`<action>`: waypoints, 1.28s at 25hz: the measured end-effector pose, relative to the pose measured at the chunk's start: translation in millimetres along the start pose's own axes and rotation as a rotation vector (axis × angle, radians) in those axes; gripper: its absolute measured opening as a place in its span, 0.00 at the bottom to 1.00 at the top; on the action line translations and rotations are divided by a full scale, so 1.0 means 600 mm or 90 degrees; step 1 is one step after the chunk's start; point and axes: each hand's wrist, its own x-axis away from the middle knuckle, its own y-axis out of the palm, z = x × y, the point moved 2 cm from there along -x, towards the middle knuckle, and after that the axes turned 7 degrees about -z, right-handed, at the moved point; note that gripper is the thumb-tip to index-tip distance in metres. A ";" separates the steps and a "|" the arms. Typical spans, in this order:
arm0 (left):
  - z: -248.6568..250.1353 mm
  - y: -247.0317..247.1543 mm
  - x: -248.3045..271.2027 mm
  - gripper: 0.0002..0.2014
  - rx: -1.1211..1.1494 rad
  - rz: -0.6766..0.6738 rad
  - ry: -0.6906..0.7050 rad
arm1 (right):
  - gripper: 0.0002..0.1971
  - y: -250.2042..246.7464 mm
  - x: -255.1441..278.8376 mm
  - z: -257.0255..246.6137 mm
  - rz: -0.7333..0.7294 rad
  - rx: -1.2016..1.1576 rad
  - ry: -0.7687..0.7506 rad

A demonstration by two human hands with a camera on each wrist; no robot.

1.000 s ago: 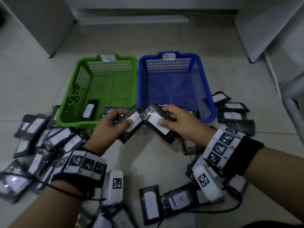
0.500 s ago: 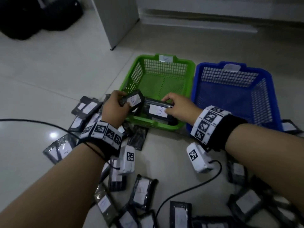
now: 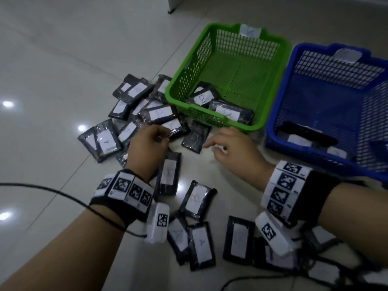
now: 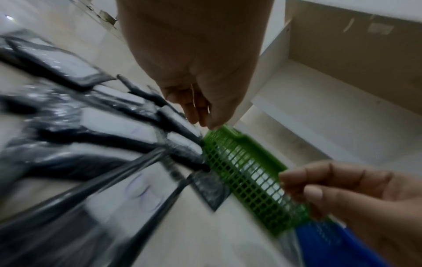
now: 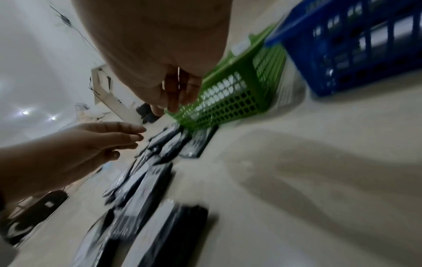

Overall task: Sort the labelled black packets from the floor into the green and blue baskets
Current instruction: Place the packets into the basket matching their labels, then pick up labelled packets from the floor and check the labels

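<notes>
Roughly, by item:
packets: black wrapped packets (image 3: 106,140) with white handwritten labels, scattered on the floor (image 3: 52,59); one heap left of the green basket, more near the wrists.
green basket: green basket (image 3: 227,33) holds two labelled packets at its near end; rim touches the blue basket (image 3: 279,114) on its right.
blue basket: a few packets lie at its near end.
open room: bare tile between the hands and in front of both baskets; a face-down packet (image 3: 196,137) lies just before the green rim.
left hand: left hand (image 3: 148,143) empty, fingers loosely bent, tips over the heap's edge; contact unclear.
right hand: right hand (image 3: 233,145) empty, fingers spread and relaxed, just off the green basket's near corner.
</notes>
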 end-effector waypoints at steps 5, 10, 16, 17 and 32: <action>-0.083 0.041 0.100 0.21 -0.075 -0.057 -0.122 | 0.23 0.102 0.040 -0.003 -0.362 0.106 -0.028; -0.088 0.059 0.125 0.29 -0.069 -0.095 -0.152 | 0.35 0.118 0.044 -0.003 -0.421 0.184 -0.032; -0.059 0.047 0.111 0.15 0.034 -0.122 -0.133 | 0.20 0.081 0.026 0.005 -0.474 0.114 0.053; -0.058 0.041 0.108 0.12 0.060 -0.106 -0.117 | 0.18 0.066 0.021 0.003 -0.458 0.089 0.054; 0.128 0.013 -0.163 0.06 0.187 0.045 0.079 | 0.16 -0.118 -0.113 0.079 0.070 -0.136 0.331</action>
